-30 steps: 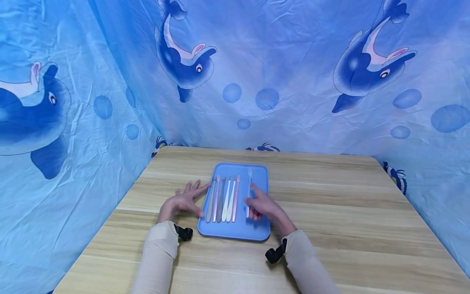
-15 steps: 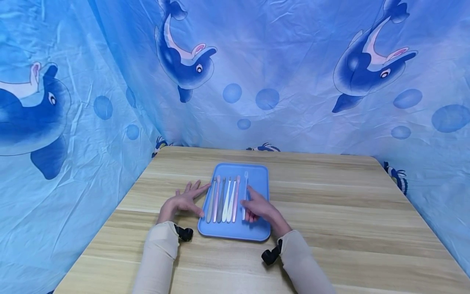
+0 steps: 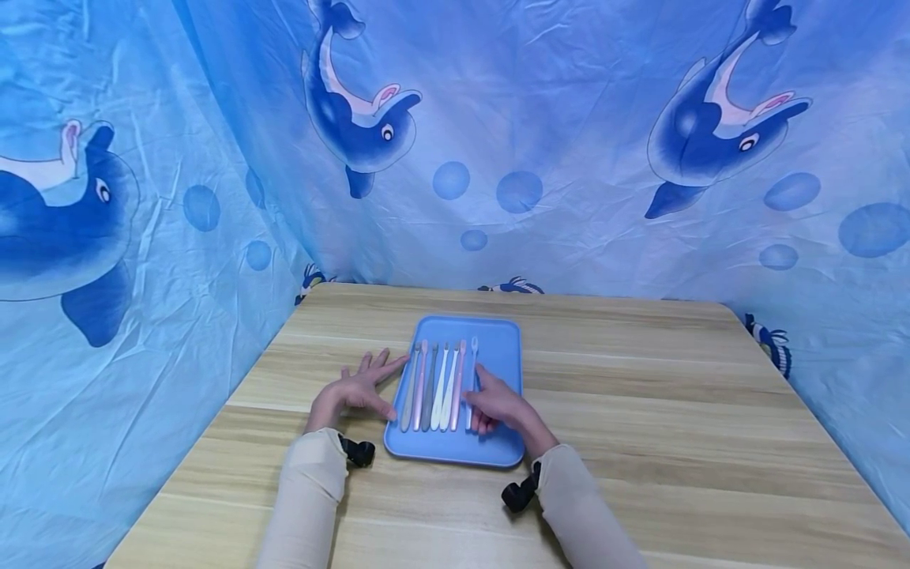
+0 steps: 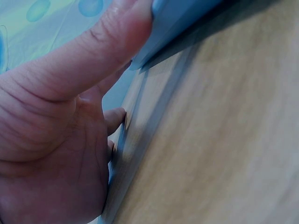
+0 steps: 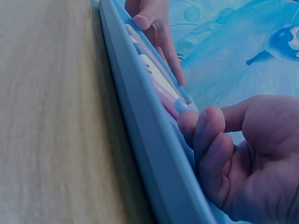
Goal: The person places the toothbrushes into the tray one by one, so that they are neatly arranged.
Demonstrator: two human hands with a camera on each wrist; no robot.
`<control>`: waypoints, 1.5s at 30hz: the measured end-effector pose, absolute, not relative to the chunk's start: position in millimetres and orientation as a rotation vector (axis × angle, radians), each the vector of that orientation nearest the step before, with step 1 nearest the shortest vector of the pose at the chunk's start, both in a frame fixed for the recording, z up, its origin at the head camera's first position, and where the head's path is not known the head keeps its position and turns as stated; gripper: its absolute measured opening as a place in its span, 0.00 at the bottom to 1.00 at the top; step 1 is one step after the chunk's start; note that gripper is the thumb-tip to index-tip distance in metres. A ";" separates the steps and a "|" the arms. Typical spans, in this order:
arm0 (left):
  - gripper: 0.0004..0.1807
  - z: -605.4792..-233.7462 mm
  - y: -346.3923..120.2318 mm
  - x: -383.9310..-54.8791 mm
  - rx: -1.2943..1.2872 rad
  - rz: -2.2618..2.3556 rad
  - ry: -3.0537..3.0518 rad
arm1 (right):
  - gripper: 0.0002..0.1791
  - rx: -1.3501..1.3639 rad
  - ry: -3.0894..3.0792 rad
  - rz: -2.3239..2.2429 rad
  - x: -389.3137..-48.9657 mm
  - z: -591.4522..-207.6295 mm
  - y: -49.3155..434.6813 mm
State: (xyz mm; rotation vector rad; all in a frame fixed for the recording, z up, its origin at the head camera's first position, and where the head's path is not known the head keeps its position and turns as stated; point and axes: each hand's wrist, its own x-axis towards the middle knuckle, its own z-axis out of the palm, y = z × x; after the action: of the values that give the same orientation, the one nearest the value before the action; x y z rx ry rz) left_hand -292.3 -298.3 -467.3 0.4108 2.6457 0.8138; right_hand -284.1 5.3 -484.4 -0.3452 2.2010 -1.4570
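A blue tray (image 3: 503,336) lies on the table, with several toothbrushes in a row across its left and middle part. Pink, grey and white handles show, among them a pink toothbrush (image 3: 457,395) at the row's right end. My right hand (image 3: 498,401) pinches a clear, pale toothbrush (image 3: 474,352) just right of that pink one, its head pointing away from me. In the right wrist view, curled fingers cover most of its handle (image 5: 181,106). My left hand (image 3: 355,390) has its fingers spread at the tray's left edge; its thumb touches the rim in the left wrist view.
The wooden table (image 3: 640,411) extends around the tray on all sides. Blue curtains (image 3: 583,118) with printed dolphins hang behind it and on the left. A small black camera sits on each wrist, the right one (image 3: 520,495) low over the table.
My right hand has moved left with the clear toothbrush, bringing it close beside the pink one at the row's end. My left hand has stayed in place at the tray's edge.
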 end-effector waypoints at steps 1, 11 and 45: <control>0.73 -467.2 -298.1 -292.3 0.411 0.812 2.647 | 0.44 -0.343 2.200 -1.453 -284.2 -484.0 5.1; 0.73 -468.8 -297.5 -292.6 0.405 0.797 2.653 | 0.44 -0.336 2.209 -1.406 -285.0 -483.2 1.5; 0.73 -467.2 -295.8 -291.1 0.401 0.809 2.646 | 0.45 -0.274 2.257 -1.387 -278.6 -467.1 19.0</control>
State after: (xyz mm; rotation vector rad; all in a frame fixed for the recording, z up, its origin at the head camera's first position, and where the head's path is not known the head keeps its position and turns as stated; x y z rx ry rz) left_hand -291.1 -295.8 -467.2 0.4006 2.6459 0.8094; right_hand -278.6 19.0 -467.1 -0.2735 2.2569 -1.3868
